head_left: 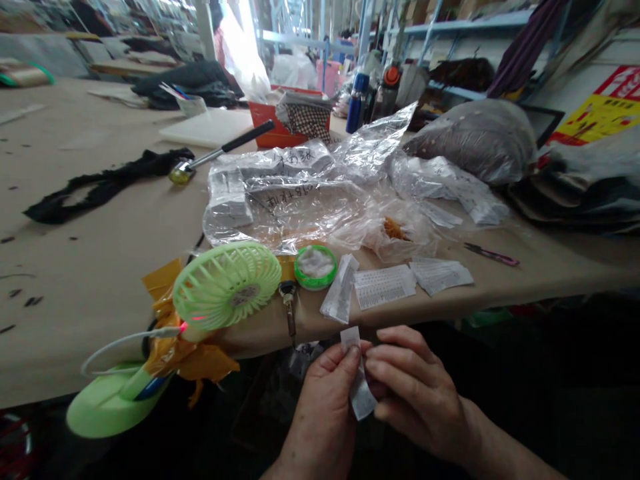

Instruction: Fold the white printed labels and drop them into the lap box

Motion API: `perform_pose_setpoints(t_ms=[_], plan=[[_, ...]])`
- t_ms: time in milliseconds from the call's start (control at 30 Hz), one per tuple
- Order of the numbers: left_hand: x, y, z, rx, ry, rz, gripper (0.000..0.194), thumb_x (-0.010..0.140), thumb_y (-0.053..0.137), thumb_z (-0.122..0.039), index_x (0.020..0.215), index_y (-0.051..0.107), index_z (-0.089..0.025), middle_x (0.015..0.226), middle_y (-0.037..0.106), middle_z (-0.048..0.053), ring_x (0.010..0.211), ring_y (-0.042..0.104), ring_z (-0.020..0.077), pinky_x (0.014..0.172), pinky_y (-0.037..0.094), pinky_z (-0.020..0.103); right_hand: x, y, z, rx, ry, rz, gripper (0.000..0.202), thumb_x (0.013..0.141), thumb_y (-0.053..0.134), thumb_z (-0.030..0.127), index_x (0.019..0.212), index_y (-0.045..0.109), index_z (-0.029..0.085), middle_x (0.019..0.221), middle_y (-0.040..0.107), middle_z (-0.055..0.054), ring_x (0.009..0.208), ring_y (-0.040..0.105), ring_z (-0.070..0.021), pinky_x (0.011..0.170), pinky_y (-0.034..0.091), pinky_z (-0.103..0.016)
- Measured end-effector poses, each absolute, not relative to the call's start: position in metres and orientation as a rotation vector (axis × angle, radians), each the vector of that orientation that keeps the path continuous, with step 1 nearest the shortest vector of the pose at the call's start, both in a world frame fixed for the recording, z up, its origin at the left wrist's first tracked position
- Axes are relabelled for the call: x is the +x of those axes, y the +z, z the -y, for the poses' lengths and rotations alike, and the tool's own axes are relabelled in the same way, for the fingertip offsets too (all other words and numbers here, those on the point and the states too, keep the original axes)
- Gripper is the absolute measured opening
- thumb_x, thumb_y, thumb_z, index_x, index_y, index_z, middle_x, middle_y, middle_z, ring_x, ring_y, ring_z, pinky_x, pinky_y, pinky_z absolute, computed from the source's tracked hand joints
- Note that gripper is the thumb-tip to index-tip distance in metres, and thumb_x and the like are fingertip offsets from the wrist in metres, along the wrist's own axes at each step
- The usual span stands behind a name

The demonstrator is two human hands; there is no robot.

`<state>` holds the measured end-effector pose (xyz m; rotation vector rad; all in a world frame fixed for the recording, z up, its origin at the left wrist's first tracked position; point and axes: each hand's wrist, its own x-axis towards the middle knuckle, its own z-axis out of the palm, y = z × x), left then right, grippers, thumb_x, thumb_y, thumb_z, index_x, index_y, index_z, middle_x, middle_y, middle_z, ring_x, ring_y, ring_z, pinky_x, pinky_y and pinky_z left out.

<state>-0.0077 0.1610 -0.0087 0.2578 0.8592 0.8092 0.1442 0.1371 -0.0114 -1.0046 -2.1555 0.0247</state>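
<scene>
My left hand [327, 393] pinches a narrow white paper label [361, 393] between thumb and fingers, just off the table's front edge. Close against its right side is my right hand [420, 387], fingers bent together at the label; its fingertips are partly hidden and I cannot make out what they hold. Above them on the table lie a folded label bundle [341, 288], a printed label stack [385, 287] and a fanned label stack [441, 275]. A green round tub [315, 267] with white stuff inside sits left of these.
A green fan [227, 285] is taped at the front edge, with a small tool [289, 310] beside it. Clear plastic bags [300, 200] cover the table's middle. Thread snips [491, 254] lie at the right. Farther back are an orange bin [265, 127] and a blue bottle [357, 103].
</scene>
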Motion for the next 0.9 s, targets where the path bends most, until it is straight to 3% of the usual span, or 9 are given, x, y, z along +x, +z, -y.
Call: perform_pose_setpoints(t_ms=[100, 200, 333, 500, 633, 767, 900], plan=[[-0.007, -0.014, -0.16, 0.348, 0.754, -0.979, 0.024, 0.071, 0.074, -0.029, 0.085, 0.07, -0.009, 0.068, 0.069, 0.008, 0.06, 0.062, 0.0148, 0.058, 0.05, 0.024, 0.155, -0.007, -0.156, -1.301, -0.144, 2.117, 0.036, 0.088, 0.055, 0.025, 0.121, 0.053, 0.009, 0.114, 0.06, -0.015, 0.115, 0.048, -0.0283, 0.096, 0.046, -0.048], [-0.006, -0.017, -0.158, 0.433, 0.694, -1.052, 0.026, 0.074, 0.07, -0.031, 0.087, 0.069, -0.009, 0.064, 0.068, 0.008, 0.057, 0.061, 0.0151, 0.056, 0.049, 0.024, 0.159, -0.01, -0.169, -1.502, -0.326, 2.107, 0.029, 0.086, 0.057, 0.021, 0.113, 0.06, 0.011, 0.112, 0.063, -0.013, 0.109, 0.052, -0.0287, 0.093, 0.046, -0.049], [-0.005, -0.016, -0.157, 0.455, 0.674, -1.076, 0.023, 0.077, 0.067, -0.031, 0.087, 0.066, -0.011, 0.061, 0.067, 0.006, 0.053, 0.059, 0.0127, 0.054, 0.047, 0.022, 0.16, -0.021, -0.172, -1.437, -0.385, 2.04, 0.018, 0.085, 0.058, 0.013, 0.102, 0.064, 0.014, 0.103, 0.068, -0.008, 0.101, 0.057, -0.0241, 0.09, 0.048, -0.044], [-0.004, -0.011, -0.16, 0.391, 0.649, -1.048, 0.021, 0.08, 0.063, -0.028, 0.089, 0.066, -0.009, 0.07, 0.069, 0.01, 0.059, 0.061, 0.0149, 0.057, 0.049, 0.025, 0.167, -0.025, -0.173, -1.347, -0.284, 1.951, 0.011, 0.084, 0.059, 0.01, 0.089, 0.065, 0.018, 0.093, 0.069, -0.004, 0.096, 0.06, -0.0201, 0.087, 0.048, -0.04], [-0.004, -0.007, -0.164, 0.311, 0.612, -0.942, 0.019, 0.082, 0.059, -0.025, 0.088, 0.067, -0.008, 0.075, 0.069, 0.011, 0.06, 0.061, 0.0155, 0.059, 0.05, 0.027, 0.167, -0.021, -0.163, -1.168, -0.143, 1.923, 0.012, 0.083, 0.06, 0.009, 0.087, 0.065, 0.019, 0.096, 0.067, -0.005, 0.103, 0.057, -0.0218, 0.089, 0.047, -0.043], [-0.006, -0.004, -0.164, 0.267, 0.662, -0.763, 0.015, 0.081, 0.06, -0.018, 0.087, 0.069, -0.008, 0.074, 0.067, 0.008, 0.06, 0.058, 0.0116, 0.056, 0.046, 0.021, 0.153, -0.018, -0.145, -0.969, 0.077, 2.041, 0.007, 0.086, 0.059, 0.015, 0.084, 0.065, 0.02, 0.093, 0.067, -0.004, 0.103, 0.056, -0.0215, 0.087, 0.048, -0.041], [-0.008, -0.008, -0.162, 0.209, 0.735, -0.74, 0.009, 0.078, 0.062, -0.012, 0.079, 0.07, -0.007, 0.07, 0.065, 0.007, 0.064, 0.058, 0.0101, 0.055, 0.042, 0.016, 0.14, -0.022, -0.138, -0.906, 0.149, 2.131, 0.016, 0.087, 0.055, 0.01, 0.078, 0.065, 0.019, 0.085, 0.068, -0.001, 0.097, 0.059, -0.0172, 0.088, 0.047, -0.036]])
